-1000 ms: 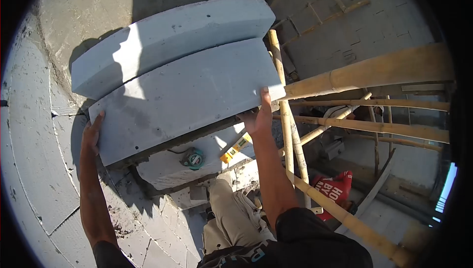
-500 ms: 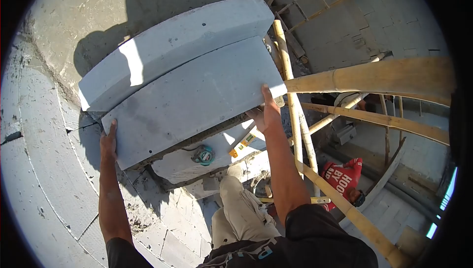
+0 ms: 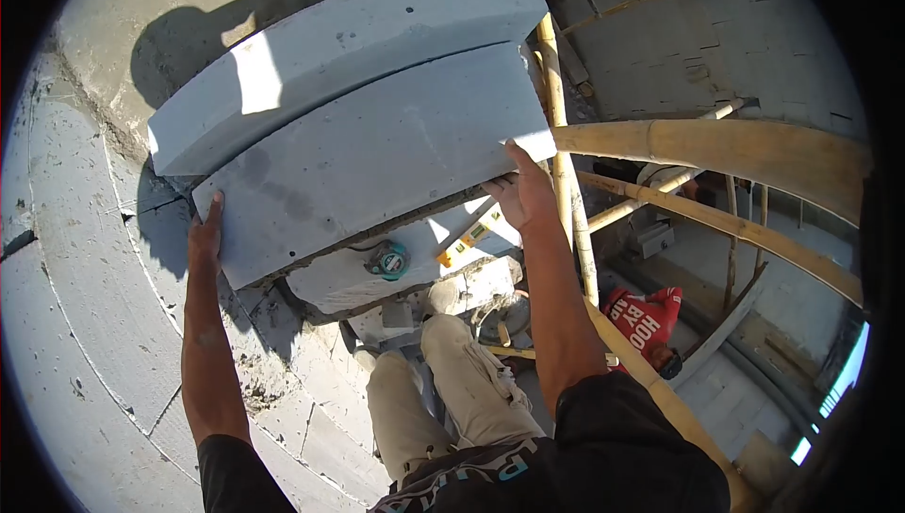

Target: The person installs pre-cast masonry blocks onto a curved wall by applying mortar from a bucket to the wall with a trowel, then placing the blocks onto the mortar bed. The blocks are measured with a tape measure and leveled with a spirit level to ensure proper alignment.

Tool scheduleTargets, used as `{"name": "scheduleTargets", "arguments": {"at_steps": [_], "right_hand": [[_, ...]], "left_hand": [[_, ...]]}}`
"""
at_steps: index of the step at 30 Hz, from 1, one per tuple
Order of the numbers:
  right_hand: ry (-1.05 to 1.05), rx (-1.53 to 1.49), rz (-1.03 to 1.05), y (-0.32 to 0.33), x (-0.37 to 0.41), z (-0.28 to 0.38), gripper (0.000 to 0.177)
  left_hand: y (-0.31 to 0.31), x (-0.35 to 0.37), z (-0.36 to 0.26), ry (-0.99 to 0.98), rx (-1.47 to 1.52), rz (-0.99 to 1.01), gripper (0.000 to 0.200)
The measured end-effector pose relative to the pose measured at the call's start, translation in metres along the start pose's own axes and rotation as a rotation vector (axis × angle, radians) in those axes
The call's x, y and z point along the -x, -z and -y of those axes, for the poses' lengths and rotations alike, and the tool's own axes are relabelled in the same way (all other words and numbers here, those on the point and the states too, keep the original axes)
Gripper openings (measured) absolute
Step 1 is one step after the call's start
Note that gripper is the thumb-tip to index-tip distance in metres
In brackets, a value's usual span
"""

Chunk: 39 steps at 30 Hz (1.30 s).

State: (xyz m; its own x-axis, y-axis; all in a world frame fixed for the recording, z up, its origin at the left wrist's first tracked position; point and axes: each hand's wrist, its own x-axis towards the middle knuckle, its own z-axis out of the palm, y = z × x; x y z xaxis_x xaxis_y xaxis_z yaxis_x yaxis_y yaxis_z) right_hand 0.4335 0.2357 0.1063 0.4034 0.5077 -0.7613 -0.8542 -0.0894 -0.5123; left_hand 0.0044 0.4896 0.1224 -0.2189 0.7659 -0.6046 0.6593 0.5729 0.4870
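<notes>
A long pale block [image 3: 377, 150] lies against a second, curved block [image 3: 377, 27] behind it, with a thin dark gap between them. My left hand [image 3: 206, 227] grips the block's left end, thumb on the top face and the other fingers hidden at its side. At the right end my right hand [image 3: 524, 190] holds the front edge, thumb on top and fingers at the underside. Grey mortar shows under the block's front edge. On a lower block in front lie a teal tape measure [image 3: 387, 259] and a yellow level [image 3: 469, 238].
Bamboo poles [image 3: 716, 150] cross at the right, close to my right arm. A person in a red shirt [image 3: 647, 321] is lower down at the right. Curved rows of pale blocks [image 3: 85, 324] run along the left. My knees are below the blocks.
The blocks, tape measure and level appear slightly higher in view, and more of my legs shows. Both hands still hold the block. The person in red appears slightly shifted.
</notes>
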Motion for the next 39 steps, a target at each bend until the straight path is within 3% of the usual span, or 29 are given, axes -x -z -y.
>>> {"name": "scheduleTargets", "arguments": {"at_steps": [2, 4, 6, 8, 11, 14, 15, 19, 22, 28, 35, 39], "right_hand": [[-0.081, 0.155, 0.009, 0.019, 0.005, 0.010, 0.067], [-0.156, 0.505, 0.004, 0.024, 0.024, 0.045, 0.061], [-0.109, 1.019, -0.183, 0.029, 0.026, 0.076, 0.051], [0.161, 1.334, -0.213, 0.055, 0.001, 0.098, 0.055], [0.439, 1.165, -0.212, 0.039, -0.011, 0.100, 0.071], [0.387, 1.208, -0.101, 0.035, -0.046, 0.082, 0.071], [0.279, 1.134, -0.054, 0.024, -0.043, 0.077, 0.070], [0.322, 1.043, -0.112, 0.021, -0.047, 0.061, 0.060], [0.375, 0.989, -0.054, 0.026, -0.046, 0.059, 0.068], [0.341, 0.969, -0.046, 0.022, -0.038, 0.060, 0.068], [0.366, 0.981, -0.126, 0.021, -0.043, 0.054, 0.070], [0.288, 0.909, -0.120, 0.016, -0.045, 0.052, 0.068]], "left_hand": [[0.000, -0.014, 0.012, 0.049, 0.008, 0.049, 0.111], [0.001, -0.022, 0.015, 0.090, -0.058, 0.005, 0.115], [0.000, -0.023, 0.015, 0.110, -0.073, -0.015, 0.118], [-0.001, -0.028, 0.021, 0.126, -0.054, 0.017, 0.120], [-0.001, -0.032, 0.030, 0.134, 0.025, 0.118, 0.120], [-0.003, -0.015, 0.021, 0.109, 0.060, 0.136, 0.117], [-0.003, -0.015, 0.020, 0.096, 0.063, 0.124, 0.115], [-0.002, -0.008, 0.016, 0.070, 0.161, 0.194, 0.108], [0.002, -0.023, 0.028, 0.047, 0.151, 0.164, 0.104], [0.000, -0.007, 0.019, -0.011, 0.184, 0.158, 0.101], [-0.007, -0.011, 0.008, -0.005, 0.163, 0.066, 0.097], [-0.005, 0.002, 0.001, -0.012, 0.052, -0.111, 0.088]]}}
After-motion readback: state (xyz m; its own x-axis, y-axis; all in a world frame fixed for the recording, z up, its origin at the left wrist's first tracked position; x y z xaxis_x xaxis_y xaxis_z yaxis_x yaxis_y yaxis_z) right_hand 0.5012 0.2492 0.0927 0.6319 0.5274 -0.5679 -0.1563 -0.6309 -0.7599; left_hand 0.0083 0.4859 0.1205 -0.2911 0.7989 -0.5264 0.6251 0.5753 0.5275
